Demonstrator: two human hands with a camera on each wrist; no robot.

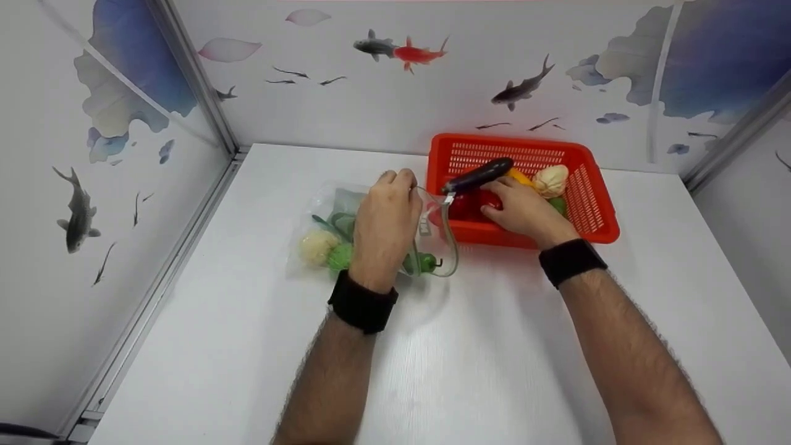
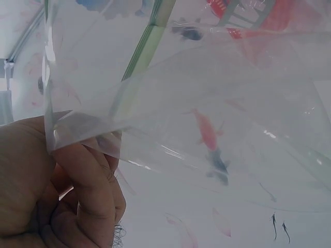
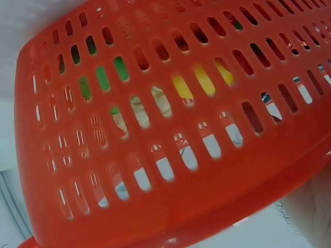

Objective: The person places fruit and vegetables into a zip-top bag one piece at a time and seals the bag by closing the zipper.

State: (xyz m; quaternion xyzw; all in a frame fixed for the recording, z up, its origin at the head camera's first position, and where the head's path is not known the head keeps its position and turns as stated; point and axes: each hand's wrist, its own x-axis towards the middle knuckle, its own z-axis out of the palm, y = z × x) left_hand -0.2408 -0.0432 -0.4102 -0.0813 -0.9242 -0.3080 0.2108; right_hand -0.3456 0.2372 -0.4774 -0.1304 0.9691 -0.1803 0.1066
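Note:
My left hand (image 1: 386, 225) pinches the upper edge of a clear zip bag (image 1: 448, 247) lying on the table. In the left wrist view the bag's film (image 2: 155, 113) is between thumb and fingers. The bag contains a pale round vegetable (image 1: 318, 247), a bumpy green one (image 1: 340, 256) and a green pepper (image 1: 427, 262). My right hand (image 1: 525, 210) reaches into a red basket (image 1: 609, 210), its thumb and fingers around a glossy red vegetable (image 1: 491, 199). Beside the fingertips lies an eggplant (image 1: 479, 175). The basket wall (image 3: 170, 201) hides most of that hand in the right wrist view.
Also in the basket are a yellow item (image 1: 521, 178), a pale ribbed vegetable (image 1: 551, 181) and a green item (image 1: 558, 205). The white table (image 1: 247, 346) meets printed panels (image 1: 309, 111) behind. A metal frame (image 1: 213, 86) runs along the left.

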